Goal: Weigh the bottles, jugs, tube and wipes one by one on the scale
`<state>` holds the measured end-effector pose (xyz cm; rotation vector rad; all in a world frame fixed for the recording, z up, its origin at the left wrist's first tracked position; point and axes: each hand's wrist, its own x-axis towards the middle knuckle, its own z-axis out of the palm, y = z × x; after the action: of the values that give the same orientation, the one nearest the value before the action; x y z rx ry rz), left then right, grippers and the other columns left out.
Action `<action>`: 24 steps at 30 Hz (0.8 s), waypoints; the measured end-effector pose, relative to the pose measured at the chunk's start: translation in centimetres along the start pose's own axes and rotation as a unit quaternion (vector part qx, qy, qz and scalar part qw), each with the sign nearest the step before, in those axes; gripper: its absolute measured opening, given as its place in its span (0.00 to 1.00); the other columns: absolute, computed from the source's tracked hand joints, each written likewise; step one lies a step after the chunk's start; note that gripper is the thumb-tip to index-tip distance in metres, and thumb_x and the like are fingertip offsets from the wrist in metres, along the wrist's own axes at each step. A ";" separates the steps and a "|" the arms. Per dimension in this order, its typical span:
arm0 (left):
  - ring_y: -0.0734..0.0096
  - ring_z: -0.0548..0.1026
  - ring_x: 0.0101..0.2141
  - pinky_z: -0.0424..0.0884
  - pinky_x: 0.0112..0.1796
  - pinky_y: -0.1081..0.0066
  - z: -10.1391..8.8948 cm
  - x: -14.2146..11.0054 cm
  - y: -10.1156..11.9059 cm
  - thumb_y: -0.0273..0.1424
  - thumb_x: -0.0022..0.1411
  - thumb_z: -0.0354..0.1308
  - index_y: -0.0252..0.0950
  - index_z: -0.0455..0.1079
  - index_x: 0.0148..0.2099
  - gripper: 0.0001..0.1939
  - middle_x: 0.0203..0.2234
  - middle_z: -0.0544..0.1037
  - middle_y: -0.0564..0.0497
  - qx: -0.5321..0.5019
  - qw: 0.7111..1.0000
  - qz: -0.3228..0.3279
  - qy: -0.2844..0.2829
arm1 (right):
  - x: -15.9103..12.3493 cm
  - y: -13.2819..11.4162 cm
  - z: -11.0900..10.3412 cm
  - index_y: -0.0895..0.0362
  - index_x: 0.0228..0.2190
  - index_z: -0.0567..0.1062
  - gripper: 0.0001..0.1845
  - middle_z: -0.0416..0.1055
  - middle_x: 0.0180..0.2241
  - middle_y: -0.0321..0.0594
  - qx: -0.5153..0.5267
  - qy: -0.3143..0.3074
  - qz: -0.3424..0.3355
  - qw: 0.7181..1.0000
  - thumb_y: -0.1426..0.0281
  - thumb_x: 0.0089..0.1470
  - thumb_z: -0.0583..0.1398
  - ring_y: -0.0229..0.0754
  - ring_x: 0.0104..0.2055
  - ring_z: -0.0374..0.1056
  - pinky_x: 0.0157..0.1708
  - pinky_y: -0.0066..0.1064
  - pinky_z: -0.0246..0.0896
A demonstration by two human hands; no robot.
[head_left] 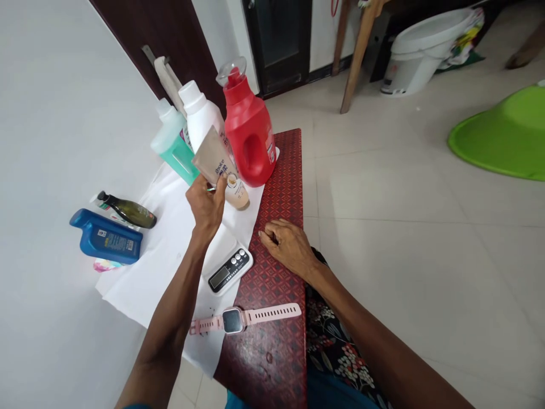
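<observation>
My left hand [207, 201] is closed around the lower side of a beige squeeze tube [212, 156], which tilts with its flat end up, in front of the bottles. A small peach-coloured bottle or tube [237, 195] is right beside it; whether the hand touches that cannot be told. Below the hand lies a white digital kitchen scale [230, 271], its pan partly hidden by my forearm. My right hand [287, 244] rests on the table's edge with curled fingers, and nothing shows in it. A pink-strapped smartwatch [232, 321] lies near the scale.
A red jug [251, 136], a white bottle [200, 113] and a green-liquid bottle [176, 150] stand at the back. A blue bottle [106, 236] and an olive bottle [131, 212] are at left. White paper [170, 250] partly covers the red patterned table [272, 295].
</observation>
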<state>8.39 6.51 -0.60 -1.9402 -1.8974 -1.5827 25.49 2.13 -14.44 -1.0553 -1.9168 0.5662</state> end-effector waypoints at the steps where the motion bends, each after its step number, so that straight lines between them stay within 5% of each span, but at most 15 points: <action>1: 0.67 0.77 0.30 0.73 0.30 0.71 0.8 0.3 -0.4 0.40 0.64 0.64 0.35 0.76 0.36 0.13 0.31 0.83 0.47 0.006 1.000 -0.004 -0.002 | 0.0 0.0 0.0 0.49 0.24 0.55 0.18 0.65 0.24 0.36 0.001 -0.001 0.000 1.000 0.70 0.65 0.55 0.44 0.31 0.63 0.40 0.37 0.57; 7: 0.66 0.77 0.30 0.72 0.34 0.68 2.7 1.8 -2.1 0.40 0.66 0.64 0.38 0.74 0.37 0.11 0.32 0.83 0.48 0.045 0.999 -0.008 0.006 | 0.0 -0.1 -0.1 0.49 0.24 0.54 0.19 0.63 0.23 0.34 -0.001 -0.001 0.008 1.000 0.69 0.65 0.55 0.44 0.30 0.62 0.38 0.37 0.56; 15: 0.58 0.82 0.41 0.78 0.43 0.61 1.6 1.1 -2.5 0.50 0.61 0.72 0.37 0.74 0.50 0.25 0.45 0.84 0.40 0.009 0.998 -0.036 -0.046 | -0.2 -0.1 -0.2 0.49 0.23 0.56 0.19 0.64 0.23 0.35 -0.013 0.004 -0.010 1.000 0.68 0.65 0.56 0.43 0.29 0.63 0.36 0.37 0.54; 20: 0.58 0.83 0.47 0.80 0.45 0.60 -4.2 -2.2 -3.0 0.50 0.62 0.72 0.38 0.71 0.59 0.31 0.53 0.82 0.40 -0.012 0.998 -0.054 -0.016 | -0.2 0.2 -0.3 0.49 0.22 0.55 0.22 0.61 0.20 0.33 -0.015 0.016 -0.034 0.999 0.64 0.66 0.57 0.42 0.26 0.60 0.31 0.37 0.52; 24: 0.58 0.82 0.46 0.81 0.45 0.55 -12.0 -5.6 -7.2 0.45 0.65 0.70 0.40 0.72 0.57 0.24 0.49 0.81 0.44 0.063 0.986 -0.071 0.137 | -0.4 0.2 -0.4 0.49 0.22 0.56 0.23 0.60 0.20 0.33 -0.016 0.019 -0.049 0.998 0.62 0.68 0.57 0.42 0.24 0.59 0.30 0.38 0.52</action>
<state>-3.11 -3.05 -2.59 -1.4815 -1.9992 -1.6202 26.05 1.88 -14.60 -0.9790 -1.9388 0.4584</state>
